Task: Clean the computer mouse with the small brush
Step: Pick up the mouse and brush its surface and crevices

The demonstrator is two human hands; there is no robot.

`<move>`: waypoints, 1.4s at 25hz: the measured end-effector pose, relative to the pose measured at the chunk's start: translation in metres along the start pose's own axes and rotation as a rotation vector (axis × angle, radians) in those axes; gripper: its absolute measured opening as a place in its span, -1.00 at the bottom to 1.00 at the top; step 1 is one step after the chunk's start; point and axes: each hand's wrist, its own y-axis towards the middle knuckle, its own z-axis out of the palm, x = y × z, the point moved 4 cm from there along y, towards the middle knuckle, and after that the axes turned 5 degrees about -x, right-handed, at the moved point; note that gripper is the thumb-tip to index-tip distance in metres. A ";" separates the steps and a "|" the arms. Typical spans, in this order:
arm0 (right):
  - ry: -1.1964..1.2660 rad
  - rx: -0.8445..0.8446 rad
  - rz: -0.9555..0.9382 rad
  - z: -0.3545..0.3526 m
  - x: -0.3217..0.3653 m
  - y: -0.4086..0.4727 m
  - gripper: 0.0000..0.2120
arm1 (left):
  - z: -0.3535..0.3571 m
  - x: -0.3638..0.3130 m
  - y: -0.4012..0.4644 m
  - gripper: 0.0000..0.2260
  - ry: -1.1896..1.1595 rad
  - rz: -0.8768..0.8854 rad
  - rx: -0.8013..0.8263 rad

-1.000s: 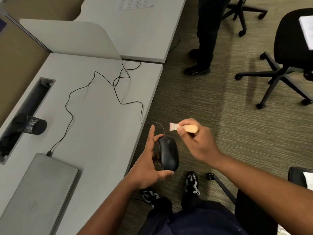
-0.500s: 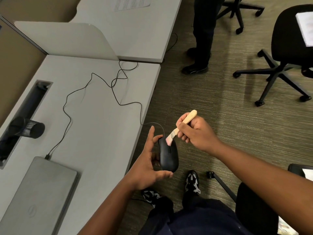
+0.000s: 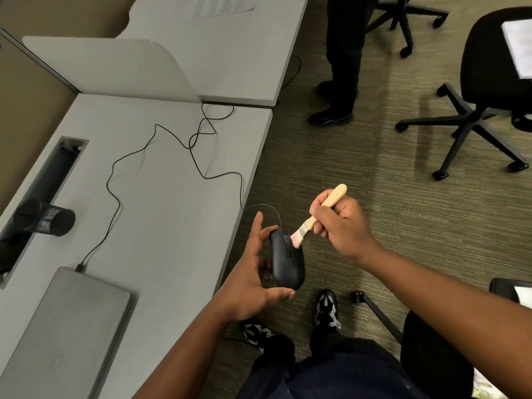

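Observation:
A black wired computer mouse (image 3: 286, 262) is held off the desk's right edge, over the carpet, with my left hand (image 3: 250, 279) gripping its left side and rear. My right hand (image 3: 341, 226) grips a small brush (image 3: 316, 216) with a pale wooden handle and pink bristles. The bristles touch the front right of the mouse, near the scroll wheel. The mouse cable (image 3: 161, 156) loops back across the desk to a closed grey laptop (image 3: 66, 329).
The grey desk (image 3: 161, 226) carries a black mesh cup (image 3: 47, 218) lying by a cable slot. Another person's legs (image 3: 342, 61) stand ahead on the carpet. Black office chairs (image 3: 483, 90) stand at right. My own feet (image 3: 325, 311) are below the mouse.
My right hand turned the brush from level, above the mouse, to bristles-down, and brought the bristles onto the mouse's front. My left hand has kept the mouse nearly still.

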 end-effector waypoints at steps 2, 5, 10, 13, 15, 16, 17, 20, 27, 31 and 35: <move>-0.070 0.014 -0.002 0.003 -0.003 -0.002 -0.88 | 0.001 0.000 -0.001 0.35 0.007 0.003 0.002; -0.133 -0.007 -0.032 0.005 -0.007 -0.001 -0.84 | 0.001 0.002 -0.003 0.35 -0.005 0.002 0.001; -0.089 -0.019 -0.084 0.002 -0.003 -0.002 -0.86 | 0.000 0.002 -0.003 0.35 -0.015 -0.004 -0.011; -0.042 0.130 -0.088 0.007 0.003 -0.007 -0.87 | 0.000 0.003 -0.001 0.35 -0.003 -0.003 -0.023; -0.076 0.185 -0.093 0.012 0.003 -0.009 -0.87 | 0.000 0.003 0.000 0.36 0.009 0.015 -0.021; -0.110 0.175 -0.109 0.012 0.004 -0.009 -0.87 | 0.001 0.003 -0.001 0.36 0.011 0.027 -0.021; -0.145 0.152 -0.127 0.011 0.004 -0.008 -0.87 | 0.001 0.002 -0.001 0.35 0.014 0.038 -0.024; -0.238 0.101 -0.187 0.010 0.005 -0.006 -0.88 | 0.001 -0.001 -0.001 0.30 0.029 0.062 -0.037; -0.249 0.210 -0.207 0.014 0.008 -0.009 -0.88 | -0.003 0.006 0.003 0.39 0.044 0.008 -0.068; -0.296 0.145 -0.243 0.011 0.010 -0.006 -0.92 | -0.006 0.006 0.002 0.40 0.062 0.030 -0.109; -0.098 0.263 -0.164 0.012 0.011 -0.013 -0.89 | -0.008 0.003 0.003 0.38 0.055 0.040 -0.128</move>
